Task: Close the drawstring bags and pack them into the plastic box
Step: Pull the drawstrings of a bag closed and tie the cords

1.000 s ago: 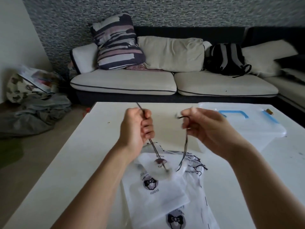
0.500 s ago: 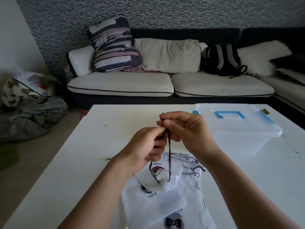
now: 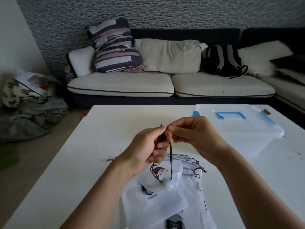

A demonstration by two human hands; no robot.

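Note:
A white drawstring bag [image 3: 155, 195] with a printed logo lies on top of a pile of similar bags [image 3: 189, 212] at the near edge of the white table [image 3: 99, 154]. Its dark drawstring [image 3: 171, 161] rises from the gathered mouth to my hands. My left hand [image 3: 146, 151] grips the cords with curled fingers. My right hand [image 3: 189, 136] pinches the cord ends between thumb and forefinger, touching my left hand. The clear plastic box [image 3: 247, 134] with a blue-handled lid stands shut to the right, beyond my right hand.
A loose bit of dark cord [image 3: 109, 159] lies on the table left of my left wrist. A small brown object [image 3: 267, 111] sits behind the box. A sofa [image 3: 148, 85] with cushions and a backpack [image 3: 222, 60] stands beyond the table; clothes are heaped on the floor at left.
My hands, spread apart pulling the cords a second ago, have come together above the bag, and both cord ends now meet at my fingertips. The bag mouth stays gathered.

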